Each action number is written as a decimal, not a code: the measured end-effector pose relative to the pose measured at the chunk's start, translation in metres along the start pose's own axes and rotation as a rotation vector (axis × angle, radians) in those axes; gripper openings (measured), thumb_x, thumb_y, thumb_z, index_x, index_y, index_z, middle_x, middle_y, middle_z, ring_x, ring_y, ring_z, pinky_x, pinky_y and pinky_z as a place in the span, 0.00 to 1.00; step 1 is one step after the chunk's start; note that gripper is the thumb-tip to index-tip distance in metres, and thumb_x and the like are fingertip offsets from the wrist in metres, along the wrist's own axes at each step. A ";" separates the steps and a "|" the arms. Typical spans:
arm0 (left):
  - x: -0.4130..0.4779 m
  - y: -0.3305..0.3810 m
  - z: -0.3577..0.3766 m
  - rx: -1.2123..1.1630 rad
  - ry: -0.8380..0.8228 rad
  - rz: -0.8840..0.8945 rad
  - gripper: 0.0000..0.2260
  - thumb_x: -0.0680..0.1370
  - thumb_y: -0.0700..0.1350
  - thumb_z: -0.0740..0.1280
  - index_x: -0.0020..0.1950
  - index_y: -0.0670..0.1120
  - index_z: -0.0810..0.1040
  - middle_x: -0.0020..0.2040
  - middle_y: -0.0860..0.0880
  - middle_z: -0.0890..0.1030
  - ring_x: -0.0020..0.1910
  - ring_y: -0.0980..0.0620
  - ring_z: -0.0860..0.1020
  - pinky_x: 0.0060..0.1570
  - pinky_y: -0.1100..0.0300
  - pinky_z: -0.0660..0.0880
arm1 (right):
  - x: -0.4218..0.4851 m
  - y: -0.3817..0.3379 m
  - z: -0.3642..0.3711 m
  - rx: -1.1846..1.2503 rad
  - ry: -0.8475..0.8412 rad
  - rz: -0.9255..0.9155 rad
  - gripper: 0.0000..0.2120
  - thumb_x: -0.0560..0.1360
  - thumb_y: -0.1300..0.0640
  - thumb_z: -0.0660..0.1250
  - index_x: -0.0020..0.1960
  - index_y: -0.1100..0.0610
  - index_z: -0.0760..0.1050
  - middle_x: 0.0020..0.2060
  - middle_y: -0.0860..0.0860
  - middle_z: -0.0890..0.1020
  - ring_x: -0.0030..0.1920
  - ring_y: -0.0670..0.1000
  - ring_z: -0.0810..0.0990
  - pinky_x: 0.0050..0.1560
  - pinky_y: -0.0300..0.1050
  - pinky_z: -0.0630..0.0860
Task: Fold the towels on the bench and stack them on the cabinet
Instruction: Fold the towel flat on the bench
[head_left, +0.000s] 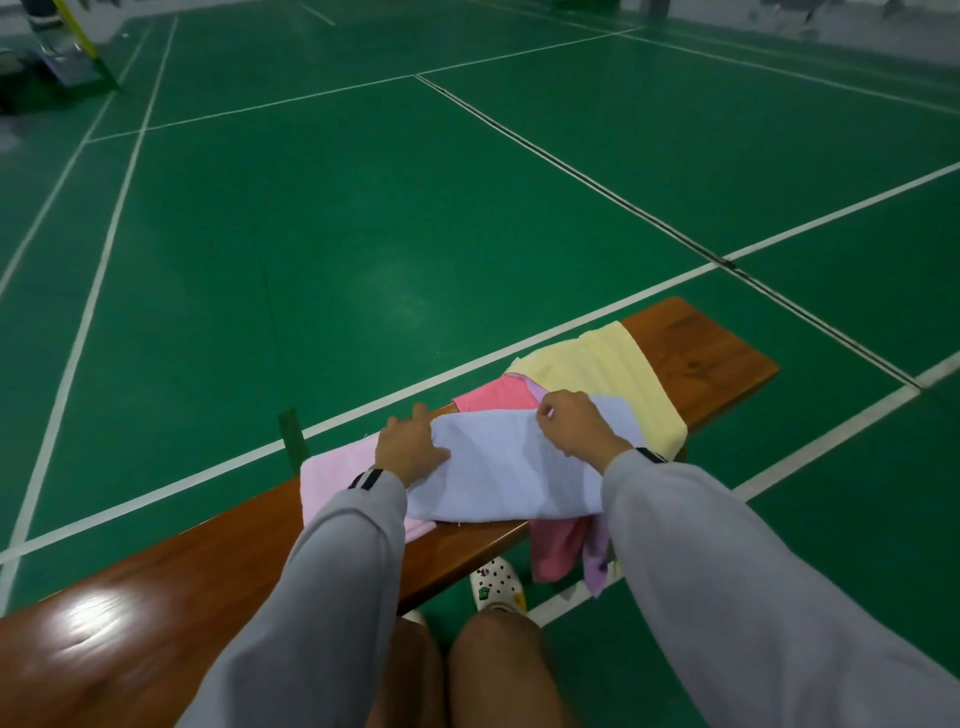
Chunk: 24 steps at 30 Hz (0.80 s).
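**Right hand** (576, 426): fingers curled, the grip closed on the far edge of the pale blue towel (498, 467), pinching it near that towel's far right corner.

**Left hand** (410, 446): laid on the same towel's left end, thumb on top of the cloth, fingers bent toward the far edge. The view from behind the knuckles does not show whether this grip is closed on the cloth or only pressing it, so I cannot tell.

**Task items:**
- The pale blue towel lies flat across the bench (208, 561). It spans between the two grips and runs from them toward the person, down to the bench's near edge.
- A light pink towel (337, 478) lies flat on the bench, left of the left grip and partly beneath it.
- A coral towel (491, 396) shows from under the pale blue towel, just beyond the right grip. Cloth of the same colour hangs over the near bench edge below the right wrist.
- A lilac towel (597, 564) hangs over that edge beside it.
- A yellow towel (597, 371) drapes across the bench, beyond and to the right of the right grip, touching the pale blue towel.

**Surroundings:** Both forearms wear grey sleeves (727, 571) with dark striped cuffs. Under the bench, on the near side of the grips, a white clog (496, 582) stands on the green floor (363, 208), which carries white court lines.
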<state>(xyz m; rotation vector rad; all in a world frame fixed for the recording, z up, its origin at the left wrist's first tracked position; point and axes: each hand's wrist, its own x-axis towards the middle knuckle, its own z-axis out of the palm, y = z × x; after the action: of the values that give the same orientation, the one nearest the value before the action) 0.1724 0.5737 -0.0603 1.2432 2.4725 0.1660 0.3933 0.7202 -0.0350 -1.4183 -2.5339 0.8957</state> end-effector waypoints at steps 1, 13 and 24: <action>0.000 0.001 0.000 -0.075 -0.033 -0.023 0.32 0.74 0.56 0.74 0.71 0.45 0.65 0.61 0.41 0.79 0.61 0.38 0.77 0.53 0.49 0.75 | -0.001 -0.005 0.005 -0.001 -0.034 -0.008 0.10 0.78 0.61 0.59 0.47 0.60 0.80 0.42 0.58 0.82 0.36 0.61 0.83 0.35 0.57 0.83; -0.006 0.022 -0.027 -0.530 -0.262 -0.185 0.20 0.75 0.48 0.74 0.63 0.43 0.73 0.60 0.41 0.79 0.53 0.42 0.79 0.52 0.51 0.79 | -0.017 -0.032 0.028 0.180 -0.106 0.018 0.06 0.78 0.62 0.66 0.54 0.59 0.78 0.46 0.56 0.82 0.43 0.58 0.82 0.44 0.53 0.84; -0.045 0.107 -0.040 -1.089 -0.238 -0.171 0.02 0.76 0.36 0.68 0.46 0.37 0.78 0.43 0.39 0.82 0.37 0.46 0.82 0.34 0.58 0.79 | -0.062 -0.053 -0.004 0.944 -0.398 0.290 0.32 0.79 0.27 0.52 0.57 0.50 0.81 0.52 0.54 0.84 0.51 0.52 0.80 0.58 0.53 0.78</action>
<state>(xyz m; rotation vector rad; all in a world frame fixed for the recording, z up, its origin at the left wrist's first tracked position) 0.2620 0.6050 0.0172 0.5187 1.7652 1.0644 0.3904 0.6512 0.0084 -1.3287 -1.6102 2.1970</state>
